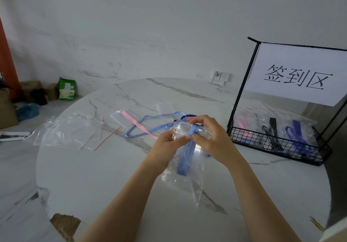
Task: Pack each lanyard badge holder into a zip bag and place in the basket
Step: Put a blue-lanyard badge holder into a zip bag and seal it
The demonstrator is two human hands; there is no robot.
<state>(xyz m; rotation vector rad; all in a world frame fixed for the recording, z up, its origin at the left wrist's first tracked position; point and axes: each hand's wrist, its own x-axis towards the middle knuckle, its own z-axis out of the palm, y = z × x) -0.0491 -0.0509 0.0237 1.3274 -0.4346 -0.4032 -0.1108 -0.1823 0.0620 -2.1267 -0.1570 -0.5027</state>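
At frame centre, left grip (169, 142) and right grip (209, 138) pinch the mouth of the zip bag (185, 185) around the blue lanyard (183, 163). I judge both light, limp and slippery; hold at the rim.

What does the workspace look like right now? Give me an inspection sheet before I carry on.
Surface: round white marble table.
Job's things: zip bag held above the table, blue lanyard partly inside, its loop trailing onto the table; pink lanyard with clear holder and a second clear holder lie unpacked; black wire basket holds packed bags.
Clutter: spare zip bags lying on the left.
Hands: left hand pinches the zip bag's mouth; right hand pinches the blue lanyard there.
Cables: nothing seen on the table.
Surroundings: paper sign on the basket's frame; wall socket behind; green packet and boxes on the floor, left.
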